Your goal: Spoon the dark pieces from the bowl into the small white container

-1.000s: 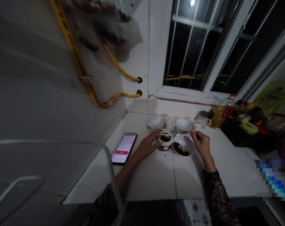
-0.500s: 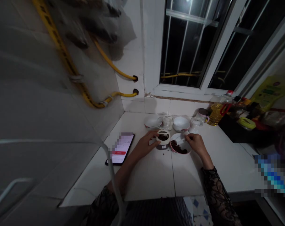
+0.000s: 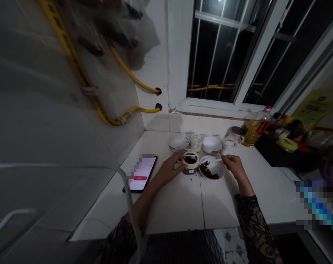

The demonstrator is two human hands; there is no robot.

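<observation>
My left hand is closed around the side of a small clear jar with a pale rim, which stands on the counter. Dark reddish-brown bits fill much of the jar. Just to its right sits a white bowl with a pink edge, holding a heap of the same dark bits. My right hand pinches the handle of a small white spoon. The spoon reaches left over the bowl, its tip by the dark bits. A few crumbs lie in front of the jar.
A lit phone lies left of my forearm. Behind the jar are another white bowl, a glass jar and a clear dish. An oil bottle and a dark condiment box stand at the right.
My right hand has shifted a little to the right, drawing the spoon back so that more of it shows over the bowl. My left hand stays on the jar.
</observation>
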